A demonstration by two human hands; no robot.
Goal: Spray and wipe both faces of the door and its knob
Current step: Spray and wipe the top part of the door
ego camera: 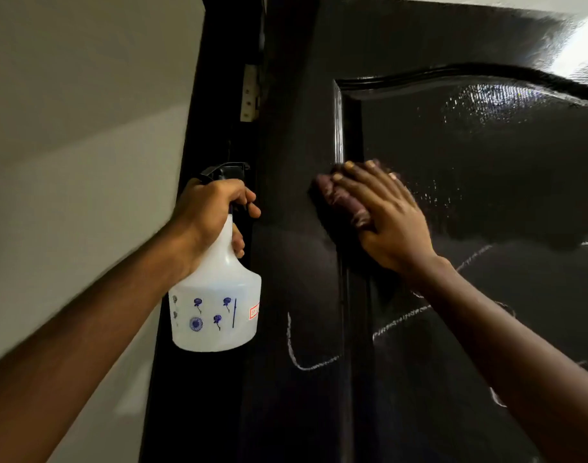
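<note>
Two hands are at work on the glossy black panelled door [486, 155], and the risks lie mostly with its wet surface. Fine droplets [432, 195] glisten on the raised panel just right of the right hand [382, 212]. Left too long, they would likely run down in streaks. A pass that skips the moulded groove at the panel's edge would leave liquid sitting there. White chalk-like scribbles [296, 359] lower on the door may smear rather than lift if the cloth meets them too dry. The cloth is bunched and pokes out past the fingertips, so a hard stroke on the slick paint could pull it free. The translucent white plastic spray bottle with blue flower prints [215, 305] hangs close to the black door frame [215, 111] and could knock against it. A squeeze of the forefinger curled at the trigger could also send a stray burst onto the pale grey wall [85, 128].

The right hand lies flat, fingers straight and close together, pressing a crumpled dark purple cloth [339, 195] against the door at the left edge of the raised panel. The left hand [212, 208] is curled tight round the bottle's neck, below its black trigger head, and holds it upright beside the door's hinge side. The door's knob is not in view.
</note>
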